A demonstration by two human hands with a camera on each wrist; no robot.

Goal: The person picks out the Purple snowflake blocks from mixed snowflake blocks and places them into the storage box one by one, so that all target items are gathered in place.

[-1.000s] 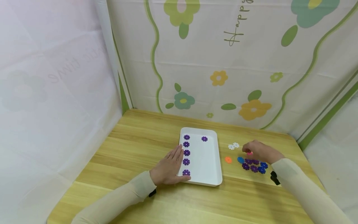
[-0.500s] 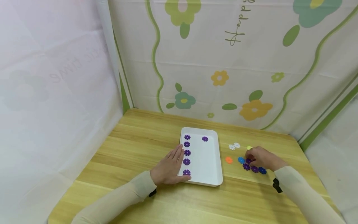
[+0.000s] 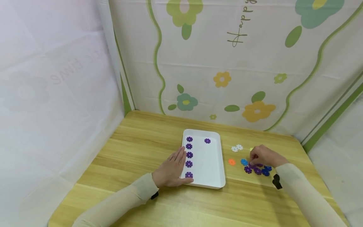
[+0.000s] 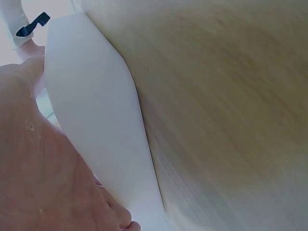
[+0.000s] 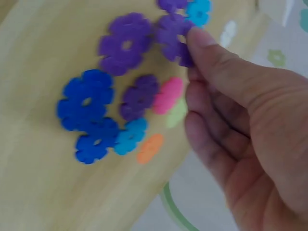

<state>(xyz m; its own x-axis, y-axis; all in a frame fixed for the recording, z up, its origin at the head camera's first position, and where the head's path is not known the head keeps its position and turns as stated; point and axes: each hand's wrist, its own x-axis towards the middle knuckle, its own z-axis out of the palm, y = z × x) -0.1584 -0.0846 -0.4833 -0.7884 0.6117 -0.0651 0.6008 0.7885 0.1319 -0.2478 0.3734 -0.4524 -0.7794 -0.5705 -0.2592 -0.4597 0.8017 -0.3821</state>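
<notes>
My right hand [image 3: 266,156] pinches a purple flower-shaped plastic disc [image 5: 169,39] between thumb and fingertips, just over a loose group of discs. In the right wrist view, another purple disc [image 5: 126,44], dark blue discs [image 5: 85,101] and a pink disc [image 5: 168,95] lie close by. My left hand [image 3: 170,170] rests on the left edge of a white tray [image 3: 209,167], its fingers straight. Inside the tray, several purple discs [image 3: 189,154] form a column along the left side. A single purple disc [image 3: 207,141] lies near the far right corner.
Between tray and group lie an orange disc [image 3: 232,162], a light blue disc [image 3: 244,162] and white discs [image 3: 234,148]. A yellow-green disc [image 5: 177,113] is partly hidden in the head view. A patterned cloth [image 3: 198,63] stands behind the wooden table [image 3: 153,132].
My right hand moved from above the pink disc down to the purple discs, and now pinches one, raised slightly. My left hand and the tray stay put.
</notes>
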